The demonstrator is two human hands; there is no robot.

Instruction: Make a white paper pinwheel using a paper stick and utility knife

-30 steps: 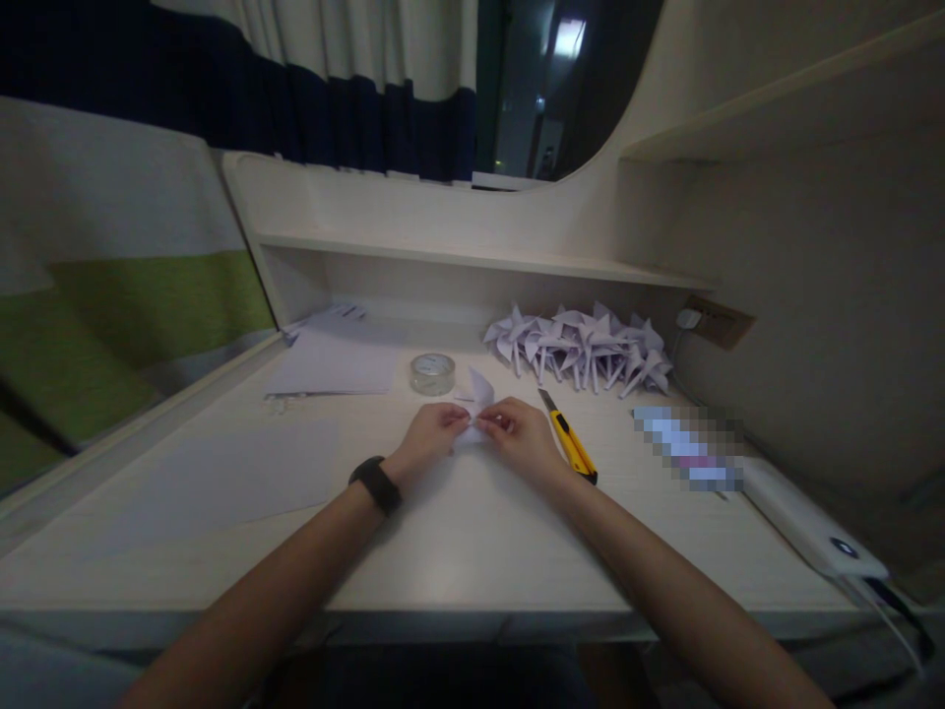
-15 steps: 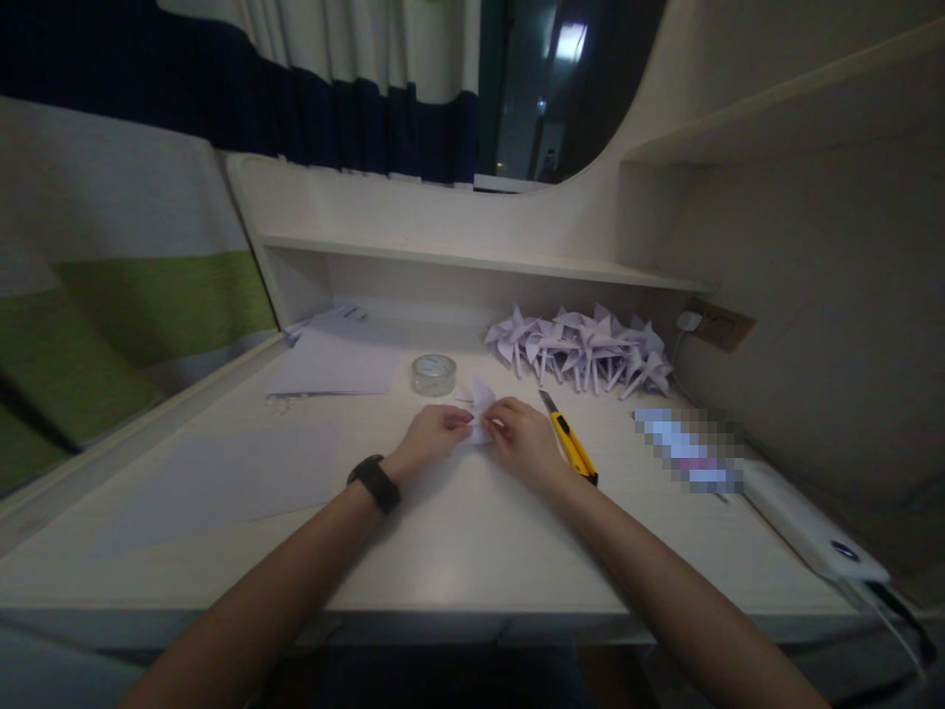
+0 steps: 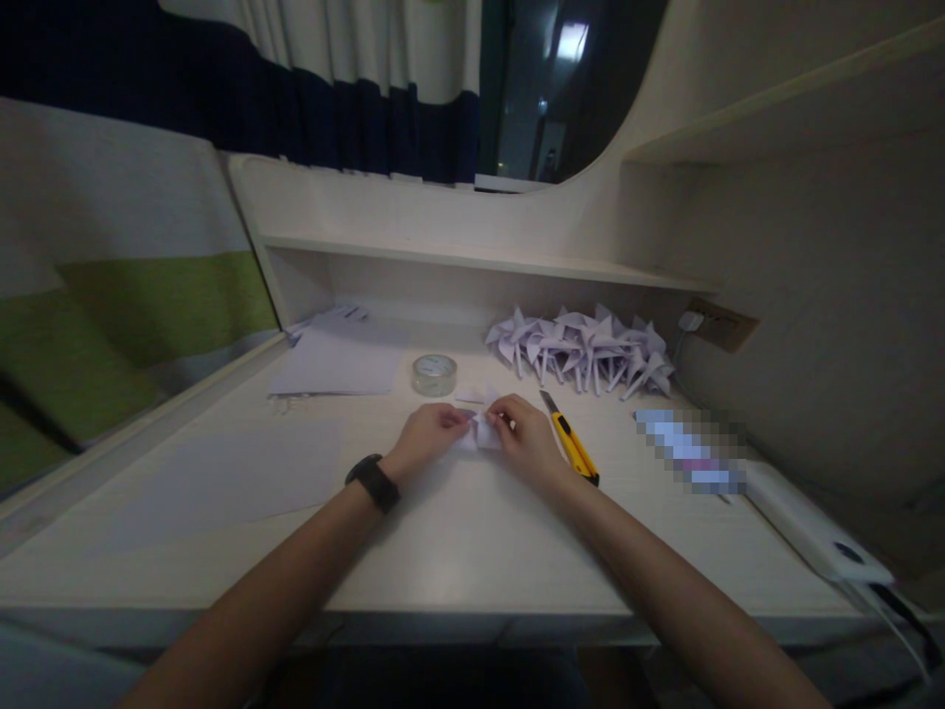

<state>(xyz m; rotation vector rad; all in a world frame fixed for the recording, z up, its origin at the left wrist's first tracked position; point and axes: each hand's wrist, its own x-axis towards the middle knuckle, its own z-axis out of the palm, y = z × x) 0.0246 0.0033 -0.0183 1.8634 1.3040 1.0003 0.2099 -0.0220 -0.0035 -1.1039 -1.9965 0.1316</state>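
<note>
**Both hands pinch a small paper fold at the middle of the worktop**

The worktop [image 3: 458,551] is the largest thing here, pale and broad, with its near edge running across at 6 o'clock and a raised back shelf [image 3: 472,258] closing it off at 12 o'clock. Open room lies mostly toward 8 o'clock, where only a flat sheet [image 3: 221,478] rests, and along the near edge.

At 10 o'clock from the hands sits a stack of paper [image 3: 340,366]; at 1 o'clock, well apart, a heap of folded paper pinwheels [image 3: 583,347]. A white power strip [image 3: 808,527] lies at 4 o'clock near the right edge.

Smaller still: a yellow utility knife [image 3: 570,448] just beside the right wrist at 3 o'clock, and a roll of clear tape [image 3: 434,374] near, at 12 o'clock.

The left hand [image 3: 428,438] and right hand [image 3: 526,441] meet over the folded paper piece [image 3: 483,428], each closed on it with fingertips pinching narrow, the piece resting low on the surface between them.

The paper looks very light, thin and easily creased or torn; it is probably best held at folded corners, where layers stiffen it, rather than by loose flaps. The knife's closeness to the right forearm leaves little sideways room there.
</note>
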